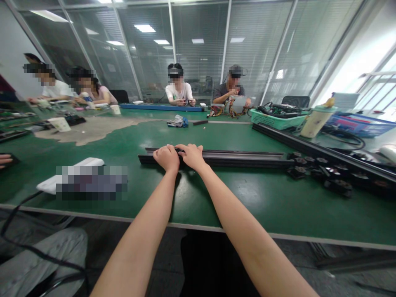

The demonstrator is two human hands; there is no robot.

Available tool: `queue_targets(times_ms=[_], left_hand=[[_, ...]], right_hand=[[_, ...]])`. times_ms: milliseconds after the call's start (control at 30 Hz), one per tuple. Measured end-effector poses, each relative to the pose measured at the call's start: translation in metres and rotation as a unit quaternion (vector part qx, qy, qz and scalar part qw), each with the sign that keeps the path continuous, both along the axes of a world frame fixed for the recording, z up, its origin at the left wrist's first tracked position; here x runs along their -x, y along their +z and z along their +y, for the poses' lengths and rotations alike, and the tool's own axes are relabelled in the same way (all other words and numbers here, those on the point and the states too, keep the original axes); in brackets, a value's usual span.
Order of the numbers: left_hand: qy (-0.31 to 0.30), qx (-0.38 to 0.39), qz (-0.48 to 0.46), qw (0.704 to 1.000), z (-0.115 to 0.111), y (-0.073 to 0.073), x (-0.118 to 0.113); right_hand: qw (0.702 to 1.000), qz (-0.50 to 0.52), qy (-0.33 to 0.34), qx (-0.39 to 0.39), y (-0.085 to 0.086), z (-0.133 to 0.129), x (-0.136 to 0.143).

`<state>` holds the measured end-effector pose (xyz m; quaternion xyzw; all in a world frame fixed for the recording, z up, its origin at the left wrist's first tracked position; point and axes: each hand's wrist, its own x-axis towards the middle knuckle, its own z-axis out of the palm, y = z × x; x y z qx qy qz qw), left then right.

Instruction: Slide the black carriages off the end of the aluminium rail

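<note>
A long black rail (pixel 247 160) with a pale inner channel lies crosswise on the green table in front of me. My left hand (pixel 167 158) is closed over the rail near its left end, fingers bent over the far side. Right beside it, my right hand (pixel 192 156) also grips the rail, its fingers curled inward toward the left hand. Between the two hands a small dark part (pixel 180 152) shows; its kind is hidden by my fingers. Several small black modules (pixel 298 171) with round fittings lie by the rail's right end.
A second long black rail (pixel 284 138) slants across the right. Behind it stand a green basket (pixel 275 119) of cables, a tumbler (pixel 316 120) and a blue basket (pixel 361 126). A white power strip (pixel 51 183) lies left. Several people sit across the table (pixel 247 206).
</note>
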<state>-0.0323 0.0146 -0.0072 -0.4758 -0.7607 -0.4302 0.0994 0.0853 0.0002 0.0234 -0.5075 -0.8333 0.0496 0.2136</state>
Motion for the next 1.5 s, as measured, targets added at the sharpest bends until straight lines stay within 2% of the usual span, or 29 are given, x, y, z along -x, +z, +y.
queue_targets(times_ms=[433, 1167, 1500], left_hand=[[-0.005, -0.014, -0.012, 1.0, -0.001, 0.0, -0.001], [-0.016, -0.019, -0.019, 1.0, 0.0, -0.001, -0.001], [-0.011, -0.019, -0.013, 1.0, 0.001, -0.001, -0.001]], right_hand=[[0.999, -0.017, -0.018, -0.023, 0.001, -0.012, 0.002], [0.999, 0.008, -0.049, 0.004, -0.001, -0.002, 0.008], [0.998, -0.006, -0.057, -0.019, -0.001, -0.005, 0.008]])
